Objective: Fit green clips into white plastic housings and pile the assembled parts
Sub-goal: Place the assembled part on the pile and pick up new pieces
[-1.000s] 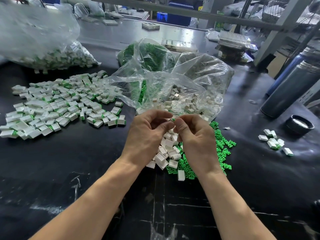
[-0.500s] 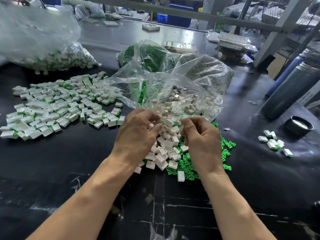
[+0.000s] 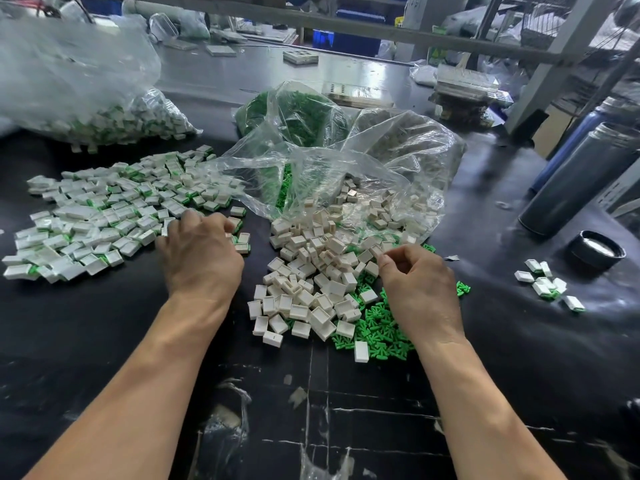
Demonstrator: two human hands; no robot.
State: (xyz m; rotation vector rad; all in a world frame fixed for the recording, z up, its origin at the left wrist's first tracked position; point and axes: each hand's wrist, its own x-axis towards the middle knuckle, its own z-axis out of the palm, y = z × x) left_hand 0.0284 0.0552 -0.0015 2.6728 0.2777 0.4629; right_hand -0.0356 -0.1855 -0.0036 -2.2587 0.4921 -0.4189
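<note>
The housings (image 3: 313, 271) are small white open-topped boxes, squarish, lying every which way in a loose heap that spills from the mouth of a clear bag (image 3: 346, 174) onto the black table (image 3: 104, 341). Under and beside the heap's near right edge lie the clips (image 3: 377, 327) — bright green, small, with short prongs, tangled in a flat scatter. The assembled parts (image 3: 104, 216) spread in a wide low pile to the left: white boxes with a green edge showing at one end.

The left hand (image 3: 201, 258) rests palm-down at the right edge of that pile, fingers curled forward onto the parts; whether they grip one I cannot tell. The right hand (image 3: 415, 289) sits over the clips, thumb and forefinger pressed together at the heap's edge — whether anything is between them cannot be made out.

A few more assembled parts lie in a small cluster (image 3: 547, 284) well to the right, near a dark round lid (image 3: 597, 251).
</note>
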